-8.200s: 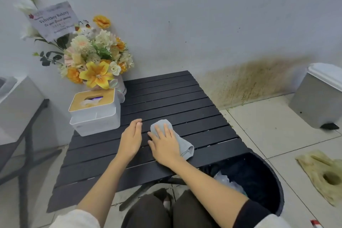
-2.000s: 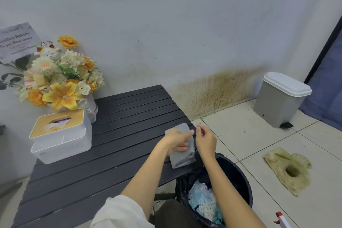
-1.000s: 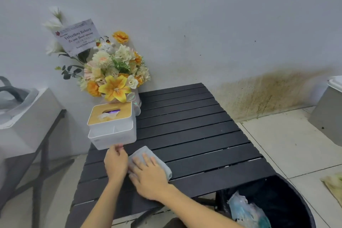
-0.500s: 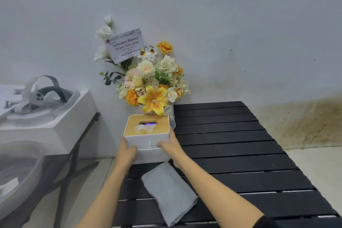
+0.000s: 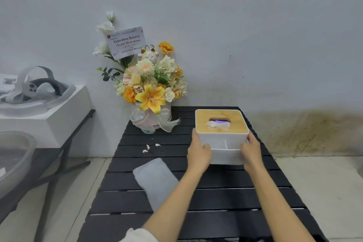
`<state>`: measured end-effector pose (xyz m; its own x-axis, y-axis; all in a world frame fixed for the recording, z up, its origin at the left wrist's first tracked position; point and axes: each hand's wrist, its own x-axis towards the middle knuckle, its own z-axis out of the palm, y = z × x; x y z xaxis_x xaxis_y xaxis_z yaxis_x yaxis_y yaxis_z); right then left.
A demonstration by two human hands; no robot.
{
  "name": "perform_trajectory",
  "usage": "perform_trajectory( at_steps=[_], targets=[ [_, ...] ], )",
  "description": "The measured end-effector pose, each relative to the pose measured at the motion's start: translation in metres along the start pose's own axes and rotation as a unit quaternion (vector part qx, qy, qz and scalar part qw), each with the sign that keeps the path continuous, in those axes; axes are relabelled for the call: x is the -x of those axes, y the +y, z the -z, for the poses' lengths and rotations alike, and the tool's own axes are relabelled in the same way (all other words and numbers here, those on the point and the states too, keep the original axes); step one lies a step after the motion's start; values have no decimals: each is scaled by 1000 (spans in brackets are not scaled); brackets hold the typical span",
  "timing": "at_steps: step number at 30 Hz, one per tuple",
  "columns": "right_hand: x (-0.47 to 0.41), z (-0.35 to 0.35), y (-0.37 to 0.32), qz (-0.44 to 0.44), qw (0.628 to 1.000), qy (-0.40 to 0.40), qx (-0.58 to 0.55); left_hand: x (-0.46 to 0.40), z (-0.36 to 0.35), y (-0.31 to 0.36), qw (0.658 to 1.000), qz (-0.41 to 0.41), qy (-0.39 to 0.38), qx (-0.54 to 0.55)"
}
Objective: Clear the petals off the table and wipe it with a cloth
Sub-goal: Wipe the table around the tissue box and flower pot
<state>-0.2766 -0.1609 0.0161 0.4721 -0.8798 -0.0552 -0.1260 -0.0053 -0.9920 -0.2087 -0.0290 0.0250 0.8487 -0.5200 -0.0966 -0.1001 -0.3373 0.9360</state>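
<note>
I see 1 black slatted table (image 5: 225, 198), 1 flower bouquet (image 5: 151, 88) at its far left corner, 1 tissue box (image 5: 222, 135) w/ wooden lid at far right. 1 folded grey cloth (image 5: 155, 180) lies flat on the table, left of and nearer than both hands, not touched. 3 small white petals (image 5: 150, 147) sit on the slats btwn bouquet and cloth, well left of the box. Left grip (image 5: 198, 155) curls round the box's near-left corner; right grip (image 5: 252, 153) curls round its near-right corner. Both clamp the box, neither is on cloth or petals.
</note>
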Motion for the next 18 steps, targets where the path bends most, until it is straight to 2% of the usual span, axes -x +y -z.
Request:
perform_trajectory(
  at_steps=[6, 10, 14, 16, 18],
  targets=[
    [-15, 54, 36, -39, 997, 61, 13, 11, -62, 2, 999, -10, -45, -10],
    [-17, 64, 50, -49, 997, 58, 13, 12, -79, -12, 999, -15, -52, -6],
    [-17, 63, 44, -54, 997, 48, 26, 4, -65, -15, 994, 13, -104, -14],
    [-12, 62, 42, -31, 993, 81, 80, 3, -42, -22, 995, 38, -71, -61],
    [2, 55, 41, 23, 976, 148, 158, 7, -13, -35, 975, 66, 43, -208]
  ],
)
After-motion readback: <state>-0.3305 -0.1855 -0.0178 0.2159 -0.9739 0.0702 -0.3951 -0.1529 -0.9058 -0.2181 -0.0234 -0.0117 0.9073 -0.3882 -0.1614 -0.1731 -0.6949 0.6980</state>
